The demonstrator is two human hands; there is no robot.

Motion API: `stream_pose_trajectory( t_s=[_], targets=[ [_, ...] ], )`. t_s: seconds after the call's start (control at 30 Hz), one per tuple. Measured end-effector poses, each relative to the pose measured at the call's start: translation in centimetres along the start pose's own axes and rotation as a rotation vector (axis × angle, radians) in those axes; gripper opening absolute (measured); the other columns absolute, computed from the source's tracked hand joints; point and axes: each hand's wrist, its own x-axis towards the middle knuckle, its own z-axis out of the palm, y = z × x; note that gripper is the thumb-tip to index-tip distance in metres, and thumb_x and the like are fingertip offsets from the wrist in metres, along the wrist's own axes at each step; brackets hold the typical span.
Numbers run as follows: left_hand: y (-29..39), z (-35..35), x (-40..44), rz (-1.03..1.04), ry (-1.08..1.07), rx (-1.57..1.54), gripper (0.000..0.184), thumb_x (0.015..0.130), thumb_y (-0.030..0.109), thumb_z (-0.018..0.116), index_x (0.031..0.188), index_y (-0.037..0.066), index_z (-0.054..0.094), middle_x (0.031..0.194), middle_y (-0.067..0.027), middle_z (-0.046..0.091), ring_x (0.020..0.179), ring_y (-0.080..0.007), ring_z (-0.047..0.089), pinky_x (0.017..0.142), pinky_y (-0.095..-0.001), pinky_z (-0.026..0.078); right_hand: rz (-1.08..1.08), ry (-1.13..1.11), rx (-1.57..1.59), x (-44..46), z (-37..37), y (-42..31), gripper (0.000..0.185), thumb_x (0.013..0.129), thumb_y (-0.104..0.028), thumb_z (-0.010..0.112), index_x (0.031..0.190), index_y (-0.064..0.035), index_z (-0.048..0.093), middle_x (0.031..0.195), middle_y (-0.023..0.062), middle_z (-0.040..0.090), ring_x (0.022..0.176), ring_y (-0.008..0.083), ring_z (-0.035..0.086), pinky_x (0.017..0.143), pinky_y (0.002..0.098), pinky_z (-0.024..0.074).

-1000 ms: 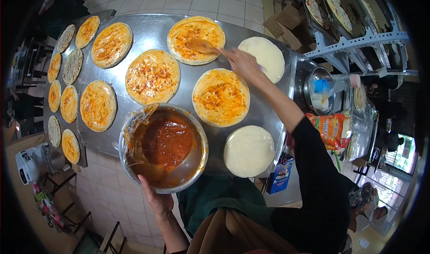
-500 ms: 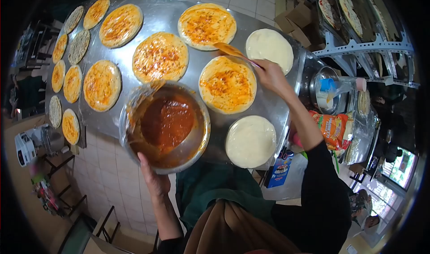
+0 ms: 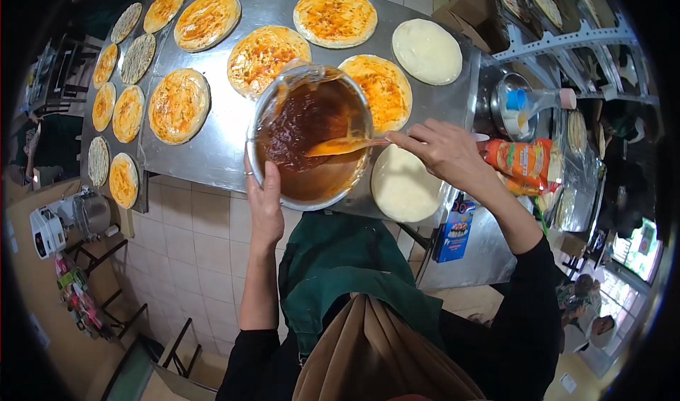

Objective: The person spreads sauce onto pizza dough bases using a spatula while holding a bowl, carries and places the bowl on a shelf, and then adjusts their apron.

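Observation:
My left hand grips the near left side of a steel mixing bowl, thumb over the rim, fingers mostly hidden behind it. The bowl is tilted towards me and holds dark red sauce. In my right hand is a sauce-coated wooden spoon, its head inside the bowl at the sauce. A sauced pizza base lies just beyond, partly covered by the bowl. Below my right hand is a plain pizza base; another plain base lies farther back.
Several sauced bases cover the left and back of the steel table. A steel bowl with a bottle, a spaghetti packet and a blue box stand at the right. A rack holds more pizzas.
My right hand has brought the spoon from above the sauced bases down into the bowl. My left hand has shifted the bowl right and tilted it more. The view has moved slightly.

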Motion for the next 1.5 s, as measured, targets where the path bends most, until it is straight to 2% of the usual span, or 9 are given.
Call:
stream_pose_trajectory(
  t_s=[0.23,0.5,0.73,0.9,1.1,1.2,1.3,1.4,1.5],
  targets=[
    [0.0,1.4,-0.7,-0.109,-0.064,-0.082,0.059,0.099,0.035,0.045,0.142,0.000,0.025,0.137,-0.0141,0.040,0.126,-0.0206,0.039,0.106,-0.0359,0.031,0.078,-0.011,0.532,-4.2,3.5,-3.8,0.022,0.088,-0.015,0.057,0.108,-0.0095,0.066,0.072,0.0041,0.060,0.063,0.0179,0.059,0.055,0.0318,0.0471],
    [-1.4,3.0,0.7,-0.346,-0.195,-0.272,0.065,0.096,0.048,0.046,0.142,0.007,0.028,0.141,-0.0099,0.037,0.130,-0.0223,0.040,0.104,-0.0413,0.040,0.758,-0.460,1.856,-7.1,3.5,-5.0,0.029,0.098,-0.023,0.052,0.113,-0.0013,0.064,0.063,-0.0040,0.050,0.045,-0.0009,0.034,0.039,0.0169,0.0234],
    [-2.0,8.5,3.4,-0.423,-0.262,-0.382,0.069,0.094,0.055,0.043,0.143,0.009,0.027,0.142,-0.0102,0.040,0.127,-0.0253,0.045,0.101,-0.0439,0.043,0.663,-0.275,2.122,-9.2,4.9,-0.4,0.032,0.098,-0.025,0.052,0.115,0.0002,0.059,0.066,-0.0032,0.050,0.044,0.0003,0.037,0.038,0.0166,0.0275],
    [-3.6,14.5,6.3,-0.451,-0.190,-0.492,0.065,0.097,0.052,0.039,0.139,0.002,0.031,0.139,-0.0143,0.043,0.126,-0.0262,0.046,0.101,-0.0441,0.044,0.655,-0.161,2.104,-10.7,4.9,6.5,0.031,0.099,-0.028,0.048,0.123,-0.0092,0.053,0.065,-0.0026,0.051,0.043,0.0006,0.039,0.037,0.0146,0.0281],
    [-5.3,16.7,7.5,-0.414,-0.123,-0.447,0.065,0.097,0.052,0.039,0.139,0.003,0.032,0.138,-0.0136,0.045,0.124,-0.0257,0.048,0.100,-0.0433,0.044,0.818,0.109,1.654,-10.6,7.1,18.0,0.035,0.099,-0.030,0.046,0.126,-0.0088,0.053,0.064,-0.0045,0.051,0.045,-0.0010,0.041,0.039,0.0138,0.0292],
    [-5.8,16.0,6.7,-0.389,-0.053,-0.405,0.065,0.098,0.051,0.038,0.140,0.003,0.030,0.141,-0.0143,0.040,0.127,-0.0260,0.044,0.104,-0.0431,0.040,0.814,0.214,1.285,-8.3,11.8,23.1,0.035,0.099,-0.023,0.045,0.131,-0.0110,0.051,0.067,0.0008,0.055,0.051,0.0093,0.052,0.044,0.0233,0.0408],
    [-5.7,15.3,5.0,-0.389,0.047,-0.362,0.064,0.099,0.048,0.037,0.143,0.004,0.025,0.145,-0.0136,0.033,0.132,-0.0262,0.037,0.109,-0.0430,0.033,0.680,0.354,0.283,-6.1,17.7,23.6,0.037,0.094,-0.013,0.045,0.131,-0.0141,0.052,0.072,0.0099,0.058,0.064,0.0257,0.061,0.055,0.0378,0.0492],
    [-5.3,14.3,3.3,-0.369,0.083,-0.376,0.063,0.099,0.048,0.037,0.144,0.006,0.024,0.145,-0.0122,0.034,0.133,-0.0258,0.037,0.109,-0.0428,0.033,0.629,0.243,0.258,-5.9,18.0,18.8,0.039,0.090,-0.009,0.046,0.127,-0.0153,0.056,0.080,0.0175,0.059,0.075,0.0373,0.061,0.063,0.0466,0.0500],
    [-4.7,13.8,1.7,-0.441,0.152,-0.356,0.068,0.096,0.052,0.039,0.145,0.008,0.023,0.146,-0.0109,0.033,0.133,-0.0261,0.036,0.109,-0.0446,0.033,0.603,0.320,0.319,-6.7,17.3,18.3,0.041,0.089,-0.009,0.047,0.128,-0.0153,0.055,0.082,0.0174,0.060,0.075,0.0356,0.062,0.064,0.0450,0.0507]
  ],
)
